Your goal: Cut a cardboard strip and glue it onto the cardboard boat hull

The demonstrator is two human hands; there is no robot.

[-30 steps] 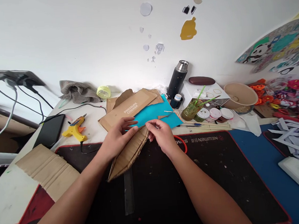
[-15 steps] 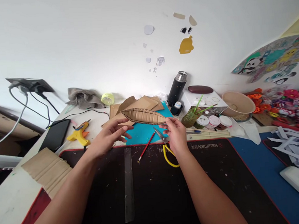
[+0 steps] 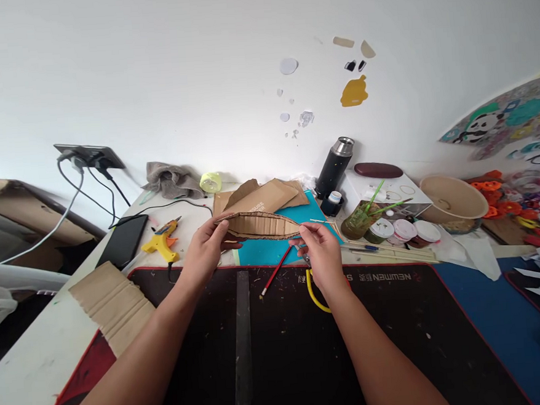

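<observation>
Between my two hands hangs a small cardboard boat point(image 3: 263, 225), hollow, with pointed ends and ribbed inner walls. My left hand point(image 3: 208, 241) pinches its left tip between thumb and fingers. The right tip is gripped by my right hand point(image 3: 319, 245), whose fingers partly cover it. Below the boat a red pencil point(image 3: 275, 272) lies slanted over the mat's edge. Scissors with yellow handles point(image 3: 318, 295) rest under my right hand, their blades mostly hidden. A clear ruler point(image 3: 242, 340) lies on the black mat point(image 3: 290, 361).
A yellow glue gun point(image 3: 160, 242) lies left on the table beside torn cardboard point(image 3: 113, 303). Behind the boat are cardboard scraps point(image 3: 269, 196) on a blue sheet point(image 3: 314, 208). A black thermos point(image 3: 335, 168), a cup of green sticks point(image 3: 361, 218) and paint jars point(image 3: 404, 231) stand to the right.
My left hand has closed on the boat's left tip, from which it was apart before. The camera view has shifted a little to the left.
</observation>
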